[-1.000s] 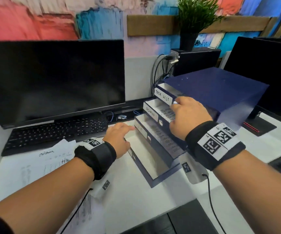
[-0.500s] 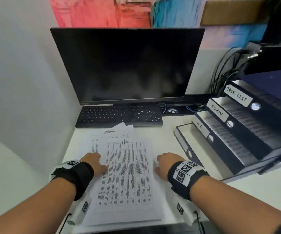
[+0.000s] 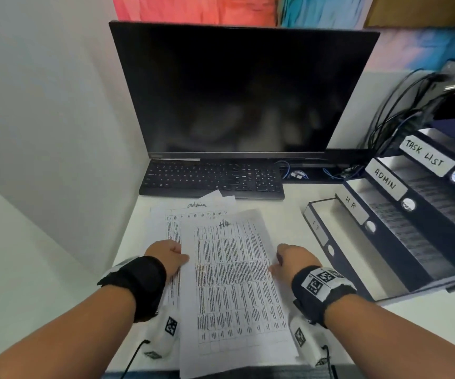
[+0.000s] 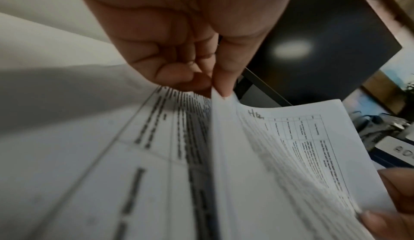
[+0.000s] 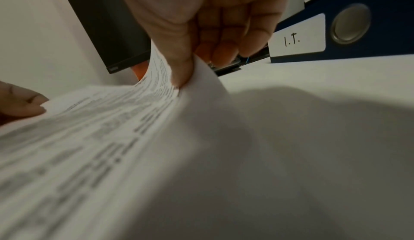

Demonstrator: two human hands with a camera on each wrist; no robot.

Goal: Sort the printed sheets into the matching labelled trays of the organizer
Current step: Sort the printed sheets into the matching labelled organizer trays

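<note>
A printed sheet marked "HR" is lifted off the paper pile in front of me. My left hand pinches its left edge between thumb and fingers. My right hand pinches its right edge. A sheet marked "Admin" lies under it. The dark blue organizer stands at the right, its stepped trays labelled I.T., HR, ADMIN and TASK LIST.
A black monitor and keyboard stand behind the papers. Cables hang behind the organizer. A white partition wall closes the left side. White desk surface shows between the papers and the organizer.
My right hand left the organizer's upper tray and both hands came down to the paper pile. Since half a second ago they have taken hold of the HR sheet and raised it slightly.
</note>
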